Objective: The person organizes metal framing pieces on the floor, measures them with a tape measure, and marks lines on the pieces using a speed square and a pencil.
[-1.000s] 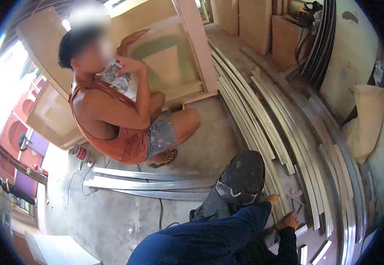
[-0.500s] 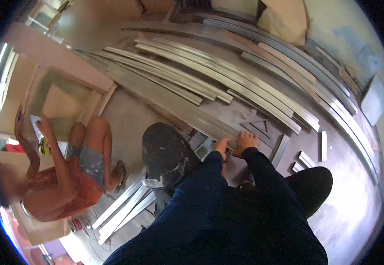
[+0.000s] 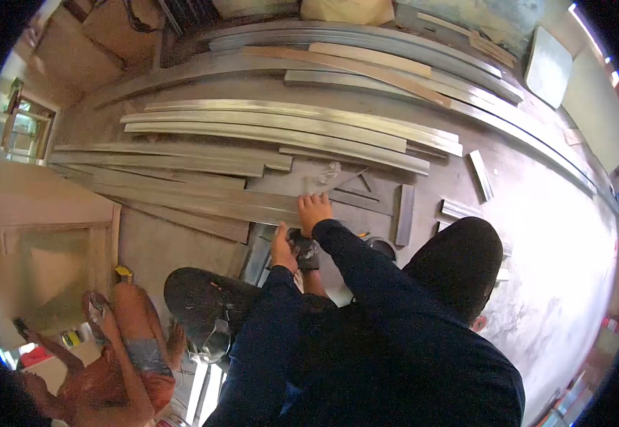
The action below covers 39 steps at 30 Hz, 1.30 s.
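Observation:
A long metal profile (image 3: 238, 205) runs in from the left and ends at my hands. My right hand (image 3: 315, 211) is closed over the end of this profile, fingers bent across its top. Just nearer to me, my left hand (image 3: 283, 249) grips the profile's near edge, one digit pointing up along it and the other fingers partly hidden. A dark, scuffed object (image 3: 303, 249) lies right by my left hand, with bare skin below it. Short metal pieces (image 3: 256, 252) lie on the floor to the left of my left hand.
More long profiles (image 3: 274, 124) lie across the floor beyond my hands. Short offcuts (image 3: 405, 215) and a round dark container (image 3: 380, 248) are to the right. At lower left, a co-worker (image 3: 117, 363) sits beside a framed panel (image 3: 46, 260).
My view has swung, so the profiles and my hands sit further left. Both hands stay at the profile's end, my left hand slightly lower. The co-worker's hands have come down.

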{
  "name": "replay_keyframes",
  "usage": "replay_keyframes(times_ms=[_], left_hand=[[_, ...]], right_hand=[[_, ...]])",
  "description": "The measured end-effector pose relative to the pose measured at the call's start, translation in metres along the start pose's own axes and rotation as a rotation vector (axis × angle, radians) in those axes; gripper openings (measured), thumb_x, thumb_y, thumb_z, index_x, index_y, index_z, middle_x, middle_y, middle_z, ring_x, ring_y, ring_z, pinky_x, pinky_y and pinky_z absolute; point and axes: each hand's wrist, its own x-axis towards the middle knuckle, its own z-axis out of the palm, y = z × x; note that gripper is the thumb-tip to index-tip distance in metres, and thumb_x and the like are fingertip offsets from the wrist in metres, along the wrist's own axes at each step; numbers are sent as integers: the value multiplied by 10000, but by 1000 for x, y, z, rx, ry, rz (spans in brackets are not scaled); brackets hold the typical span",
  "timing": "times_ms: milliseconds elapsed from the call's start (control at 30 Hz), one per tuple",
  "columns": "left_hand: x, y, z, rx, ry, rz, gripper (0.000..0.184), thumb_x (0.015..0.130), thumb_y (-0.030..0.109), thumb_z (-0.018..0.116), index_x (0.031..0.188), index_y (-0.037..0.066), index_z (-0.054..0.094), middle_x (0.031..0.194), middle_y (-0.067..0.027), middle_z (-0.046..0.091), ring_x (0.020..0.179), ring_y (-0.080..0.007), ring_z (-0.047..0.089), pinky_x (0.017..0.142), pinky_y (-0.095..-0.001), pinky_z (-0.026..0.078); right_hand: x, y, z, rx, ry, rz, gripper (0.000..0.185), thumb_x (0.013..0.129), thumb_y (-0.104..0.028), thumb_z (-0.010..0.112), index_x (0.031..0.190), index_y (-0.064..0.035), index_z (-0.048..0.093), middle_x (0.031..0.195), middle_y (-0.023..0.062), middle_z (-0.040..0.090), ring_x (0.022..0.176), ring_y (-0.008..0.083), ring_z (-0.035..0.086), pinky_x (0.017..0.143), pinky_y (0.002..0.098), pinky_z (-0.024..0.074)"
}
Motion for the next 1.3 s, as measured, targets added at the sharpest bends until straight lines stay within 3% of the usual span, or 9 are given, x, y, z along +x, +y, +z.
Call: replay_keyframes(times_ms=[100, 167, 433, 667, 733, 800, 900, 1133, 1300], left_hand=[[45, -26, -23, -39, -157, 11, 503, 873, 538, 504, 1227, 181, 484, 1056, -15, 463, 839, -146, 413, 751, -347, 371], [3, -1, 4, 92, 17, 59, 432, 880, 526, 501, 1129, 174, 521, 958, 10, 457, 817, -130, 416, 714, -340, 373], [-11, 5, 24, 145, 144, 77, 356, 864, 476, 578, 974, 146, 503, 774, 50, 393, 703, -78, 421, 614, -272, 401], [-8, -3, 27, 240, 191, 161, 766, 792, 533, 645, 1336, 69, 369, 1011, -77, 521, 857, -173, 492, 706, -334, 448], [-30, 15, 38, 295, 189, 65, 777, 793, 534, 641, 1316, 26, 372, 1161, -144, 513, 999, -224, 499, 843, -372, 430], [19, -22, 15, 345, 216, 240, 805, 796, 539, 634, 1303, -24, 363, 1232, -185, 496, 1112, -269, 478, 931, -370, 385], [-15, -2, 36, 365, 200, 317, 823, 797, 530, 636, 1290, -66, 355, 1248, -207, 488, 1146, -285, 471, 949, -377, 376], [12, -22, 28, 400, 210, 351, 814, 787, 497, 659, 1295, -59, 351, 1237, -230, 489, 1091, -289, 515, 917, -366, 409], [1, -14, 47, 411, 58, 196, 864, 774, 493, 672, 1329, -62, 311, 1253, -231, 477, 1072, -279, 530, 875, -373, 443]], right_hand=[[-1, 9, 12, 42, 104, -47, 817, 652, -438, 702, 1300, -39, 403, 1223, 143, 522, 1148, 300, 478, 978, 464, 337], [-1, 22, -20, 299, -84, -50, 762, 665, -401, 702, 1292, -71, 421, 1213, 164, 522, 1135, 314, 484, 971, 456, 359], [41, 189, -23, 174, 140, 413, 693, 691, -251, 708, 1286, -56, 411, 1343, 159, 381, 1264, 300, 363, 1046, 427, 322], [52, 224, -22, 73, 91, 351, 801, 620, -245, 720, 1320, -37, 391, 1384, 173, 329, 1278, 326, 319, 1077, 404, 278], [55, 224, -24, 99, 30, 348, 853, 647, -292, 709, 1369, -37, 335, 1432, 171, 276, 1305, 327, 286, 1091, 409, 252], [49, 211, -46, 62, -11, 377, 912, 661, -344, 719, 1392, -20, 280, 1439, 167, 276, 1326, 334, 253, 1099, 410, 231], [48, 212, -36, 41, 35, 345, 1068, 599, -439, 761, 1409, 2, 223, 1431, 201, 266, 1336, 346, 228, 1111, 398, 198], [51, 211, -24, 27, 42, 353, 521, 817, -210, 551, 1292, -51, 408, 1314, 121, 414, 1235, 303, 389, 1042, 417, 308], [42, 203, -12, -142, -1, 216, 590, 714, -259, 663, 1205, -16, 444, 1248, 157, 461, 1211, 288, 422, 961, 421, 391]])
